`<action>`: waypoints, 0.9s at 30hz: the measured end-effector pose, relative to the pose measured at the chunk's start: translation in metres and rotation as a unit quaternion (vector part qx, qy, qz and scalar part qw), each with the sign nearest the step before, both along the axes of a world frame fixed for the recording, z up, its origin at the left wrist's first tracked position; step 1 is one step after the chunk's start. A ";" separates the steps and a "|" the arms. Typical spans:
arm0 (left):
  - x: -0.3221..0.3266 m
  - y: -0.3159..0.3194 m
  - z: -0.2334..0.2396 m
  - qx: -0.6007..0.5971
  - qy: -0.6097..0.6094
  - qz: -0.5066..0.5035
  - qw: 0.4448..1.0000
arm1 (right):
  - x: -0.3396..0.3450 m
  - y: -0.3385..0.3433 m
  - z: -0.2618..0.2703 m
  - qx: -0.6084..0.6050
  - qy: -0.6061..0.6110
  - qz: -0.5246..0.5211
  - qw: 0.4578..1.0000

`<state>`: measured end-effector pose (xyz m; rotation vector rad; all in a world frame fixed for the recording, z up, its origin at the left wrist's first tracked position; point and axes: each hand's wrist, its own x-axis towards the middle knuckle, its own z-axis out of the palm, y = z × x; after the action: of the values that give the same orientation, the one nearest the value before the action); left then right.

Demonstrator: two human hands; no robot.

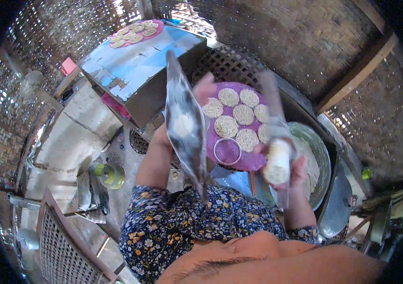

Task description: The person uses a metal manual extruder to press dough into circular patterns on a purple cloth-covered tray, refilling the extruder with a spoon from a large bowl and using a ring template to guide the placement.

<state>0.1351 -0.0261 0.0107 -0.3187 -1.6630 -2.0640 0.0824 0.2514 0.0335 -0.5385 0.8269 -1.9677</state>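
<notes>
My left hand [205,87] is mostly hidden behind a grey, spindle-shaped part of a hand press [184,129], which it appears to hold. A pale round shows at the middle of that part. At the right, my right hand [298,168] grips the other press part [278,161], a cylinder with a long crossbar and pale dough at its end; motion blurs both. Between my hands lies a round purple mat [219,90] bearing several flat, round noodle cakes [226,126]. A thin white ring mould [227,151] rests on its near part, beside the cakes.
A green basin [324,156] of pale dough or flour stands at the right, beside a metal lid [336,209]. Beyond my left hand, a blue-and-white topped table [141,67] carries another pink mat of noodle cakes [135,33]. A woven chair [70,245] stands lower left.
</notes>
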 end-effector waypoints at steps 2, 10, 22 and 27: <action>0.004 -0.012 -0.020 -0.271 0.081 -0.078 0.956 | -0.003 -0.008 0.023 0.005 0.122 -0.067 0.990; 0.000 0.025 -0.033 -0.397 -0.011 0.074 0.915 | -0.015 -0.028 0.032 0.156 0.530 -0.179 0.814; -0.001 0.046 -0.036 -0.457 0.029 0.134 0.879 | 0.013 -0.027 0.026 0.201 0.788 -0.169 0.557; -0.013 0.058 -0.069 -0.444 0.010 0.123 0.887 | 0.015 -0.028 0.009 0.249 0.767 -0.181 0.562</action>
<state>0.1222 0.0317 -0.0584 -0.3807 -2.3989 -0.9991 0.0976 0.2234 0.0423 -1.8736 2.5851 -0.9336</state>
